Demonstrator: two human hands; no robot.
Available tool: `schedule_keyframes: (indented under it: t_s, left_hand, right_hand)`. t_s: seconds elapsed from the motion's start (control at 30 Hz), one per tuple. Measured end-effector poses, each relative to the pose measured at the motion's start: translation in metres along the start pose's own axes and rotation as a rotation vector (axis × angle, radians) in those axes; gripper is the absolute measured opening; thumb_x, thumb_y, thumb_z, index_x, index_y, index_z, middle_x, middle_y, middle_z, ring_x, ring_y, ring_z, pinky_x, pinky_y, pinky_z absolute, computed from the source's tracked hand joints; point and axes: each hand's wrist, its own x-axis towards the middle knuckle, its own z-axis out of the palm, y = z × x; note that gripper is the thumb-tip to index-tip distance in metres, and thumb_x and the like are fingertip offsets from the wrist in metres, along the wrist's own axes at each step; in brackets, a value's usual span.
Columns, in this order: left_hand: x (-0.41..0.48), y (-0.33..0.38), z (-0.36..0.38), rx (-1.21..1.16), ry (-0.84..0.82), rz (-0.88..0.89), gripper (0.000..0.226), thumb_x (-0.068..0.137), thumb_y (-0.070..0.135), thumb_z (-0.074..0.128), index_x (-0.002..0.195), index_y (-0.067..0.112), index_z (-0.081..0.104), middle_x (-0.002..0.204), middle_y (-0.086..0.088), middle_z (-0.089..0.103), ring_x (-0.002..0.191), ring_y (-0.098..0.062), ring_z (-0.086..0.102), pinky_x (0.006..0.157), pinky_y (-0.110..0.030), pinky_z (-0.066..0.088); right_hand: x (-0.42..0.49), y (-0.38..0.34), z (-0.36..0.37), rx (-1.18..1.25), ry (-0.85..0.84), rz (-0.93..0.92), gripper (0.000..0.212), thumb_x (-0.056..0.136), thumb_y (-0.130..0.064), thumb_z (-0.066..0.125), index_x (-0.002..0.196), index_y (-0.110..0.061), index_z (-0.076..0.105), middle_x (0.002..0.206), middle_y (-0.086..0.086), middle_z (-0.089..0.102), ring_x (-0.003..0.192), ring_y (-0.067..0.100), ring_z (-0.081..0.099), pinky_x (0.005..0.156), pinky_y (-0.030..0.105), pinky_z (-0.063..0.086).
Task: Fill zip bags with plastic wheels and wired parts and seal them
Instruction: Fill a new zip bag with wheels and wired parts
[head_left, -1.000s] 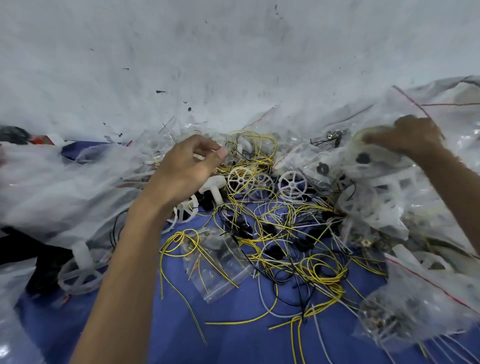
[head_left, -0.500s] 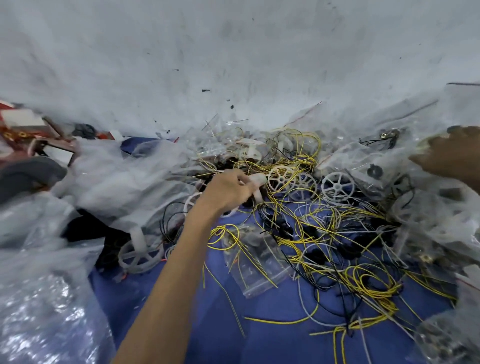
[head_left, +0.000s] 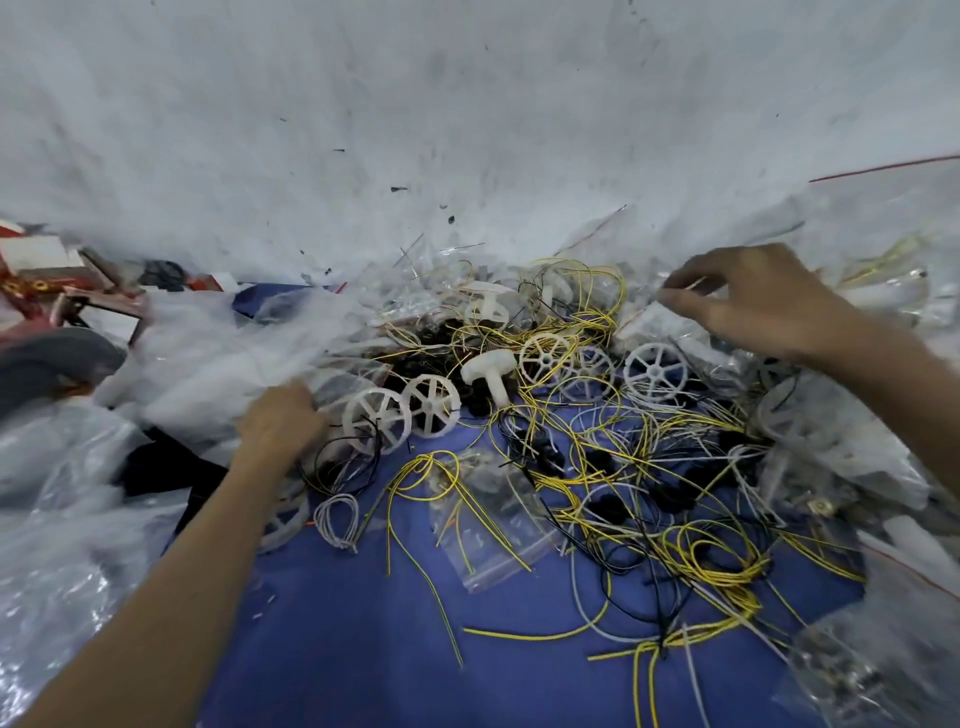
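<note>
Several white spoked plastic wheels lie in the pile, among them one (head_left: 376, 418) beside my left hand, one (head_left: 431, 405) next to it and one (head_left: 657, 371) further right. A white mushroom-shaped part (head_left: 491, 366) lies between them. Yellow, black and white wires (head_left: 701, 561) tangle over the blue surface. A small clear zip bag (head_left: 488, 525) lies flat in the middle under yellow wires. My left hand (head_left: 280, 421) is curled into the edge of a clear plastic bag (head_left: 218, 358). My right hand (head_left: 753, 301) hovers over bags at the back right, thumb and forefinger close at a bag edge; blur hides any grip.
Heaps of clear plastic bags (head_left: 78, 545) crowd the left side, and more bags (head_left: 857, 452) the right. A white wall (head_left: 467, 104) closes the back. Red and white clutter (head_left: 47, 286) sits far left. A small white wire coil (head_left: 340, 519) lies near my left forearm. Blue cloth (head_left: 363, 649) shows in front.
My left hand let go of the white mushroom-shaped part and moved left to the plastic bag edge. My right hand moved in from the right edge toward the pile's back.
</note>
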Motion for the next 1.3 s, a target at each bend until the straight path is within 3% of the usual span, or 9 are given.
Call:
schedule_keyframes:
  t_s: [0.1, 0.2, 0.5, 0.8, 0.93, 1.0, 1.13, 1.2, 1.3]
  left_hand:
    - [-0.002, -0.001, 0.000, 0.083, -0.002, 0.108, 0.025, 0.085, 0.018, 0.062, 0.105, 0.006, 0.067, 0.104, -0.019, 0.066, 0.096, -0.034, 0.061, 0.080, -0.035, 0.050]
    - [-0.003, -0.003, -0.001, 0.082, 0.090, 0.082, 0.024, 0.088, 0.017, 0.056, 0.107, 0.007, 0.067, 0.107, -0.020, 0.065, 0.098, -0.038, 0.060, 0.084, -0.039, 0.051]
    - [-0.009, 0.004, -0.021, -0.193, 0.390, -0.043, 0.030, 0.095, 0.028, 0.040, 0.111, 0.010, 0.058, 0.108, -0.026, 0.058, 0.101, -0.047, 0.053, 0.084, -0.043, 0.044]
    - [-0.015, 0.001, -0.012, -0.265, 0.126, 0.336, 0.029, 0.088, 0.031, 0.059, 0.113, 0.016, 0.058, 0.126, -0.012, 0.058, 0.117, -0.031, 0.049, 0.097, -0.040, 0.040]
    - [-0.025, 0.005, -0.020, -0.555, -0.257, 0.319, 0.074, 0.082, 0.077, 0.032, 0.123, 0.022, 0.058, 0.139, -0.010, 0.048, 0.124, -0.024, 0.044, 0.104, -0.039, 0.030]
    - [-0.022, 0.006, -0.018, -0.567, -0.231, 0.244, 0.083, 0.082, 0.078, 0.014, 0.118, 0.019, 0.060, 0.133, -0.013, 0.053, 0.115, -0.026, 0.050, 0.098, -0.039, 0.032]
    - [-0.012, 0.005, -0.008, -0.088, -0.048, 0.286, 0.041, 0.086, 0.055, 0.056, 0.091, 0.015, 0.062, 0.104, -0.010, 0.065, 0.096, -0.028, 0.058, 0.076, -0.032, 0.042]
    - [-0.008, 0.002, -0.001, -0.146, 0.032, 0.245, 0.038, 0.088, 0.045, 0.059, 0.066, 0.016, 0.050, 0.083, -0.011, 0.062, 0.083, -0.029, 0.058, 0.066, -0.031, 0.038]
    - [-0.005, -0.001, 0.003, -0.265, 0.148, 0.145, 0.035, 0.096, 0.038, 0.049, 0.069, 0.015, 0.050, 0.082, -0.017, 0.063, 0.073, -0.030, 0.058, 0.066, -0.033, 0.041]
  right_hand:
    - [-0.012, -0.026, -0.004, 0.165, -0.023, 0.013, 0.020, 0.085, -0.040, 0.060, 0.094, -0.026, 0.071, 0.079, -0.011, 0.061, 0.067, -0.007, 0.053, 0.062, 0.002, 0.034]
    - [-0.026, -0.042, -0.005, 0.330, -0.034, 0.017, 0.011, 0.085, -0.039, 0.061, 0.088, -0.032, 0.069, 0.076, -0.014, 0.065, 0.081, 0.004, 0.063, 0.071, 0.008, 0.042]
    - [-0.042, -0.069, 0.016, 0.873, -0.132, 0.163, 0.017, 0.089, -0.031, 0.058, 0.083, -0.023, 0.071, 0.080, -0.011, 0.073, 0.077, 0.003, 0.069, 0.070, 0.011, 0.045]
    - [-0.035, -0.089, 0.047, 0.960, -0.459, 0.222, 0.021, 0.090, -0.034, 0.057, 0.089, -0.018, 0.070, 0.088, -0.003, 0.074, 0.083, 0.009, 0.070, 0.084, 0.021, 0.045]
    - [-0.035, -0.081, 0.049, 0.999, -0.462, 0.206, 0.025, 0.089, -0.040, 0.056, 0.093, -0.020, 0.070, 0.091, -0.005, 0.074, 0.086, 0.008, 0.070, 0.088, 0.029, 0.045]
    - [-0.035, -0.078, 0.049, 1.004, -0.466, 0.213, 0.028, 0.087, -0.042, 0.056, 0.095, -0.018, 0.069, 0.090, -0.004, 0.074, 0.085, 0.008, 0.070, 0.088, 0.028, 0.046]
    - [-0.034, -0.071, 0.050, 1.006, -0.428, 0.245, 0.027, 0.088, -0.042, 0.056, 0.094, -0.018, 0.069, 0.089, -0.004, 0.074, 0.086, 0.009, 0.069, 0.093, 0.030, 0.047]
    - [-0.034, -0.071, 0.050, 1.002, -0.419, 0.248, 0.026, 0.089, -0.041, 0.056, 0.094, -0.018, 0.068, 0.089, -0.005, 0.074, 0.086, 0.009, 0.069, 0.094, 0.032, 0.046]
    - [-0.035, -0.072, 0.050, 1.003, -0.409, 0.241, 0.027, 0.089, -0.039, 0.057, 0.096, -0.016, 0.069, 0.088, -0.004, 0.074, 0.084, 0.010, 0.070, 0.091, 0.029, 0.046]
